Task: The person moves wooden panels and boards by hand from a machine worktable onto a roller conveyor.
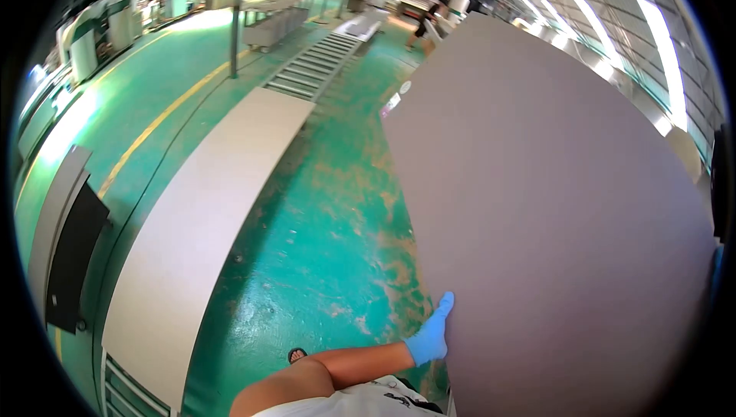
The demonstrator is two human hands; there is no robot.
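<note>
My left hand [432, 338], in a blue glove, grips the near left edge of a large grey-brown panel [552, 210]. Its thumb lies against the broad face, while the other fingers are mostly hidden by the edge. The panel is tilted up and fills the right half of the view. Small white and pink labels [393, 103] show at its far left edge. My right hand cannot be made out; a sliver of blue at the far right edge is too small to name.
To the left, a long pale panel [207, 187] lies on a roller conveyor [318, 64]. A dark board stack [73, 244] stands farther left. A post [236, 26] rises from the green floor [322, 264]. Another person [423, 27] is far ahead, near machines.
</note>
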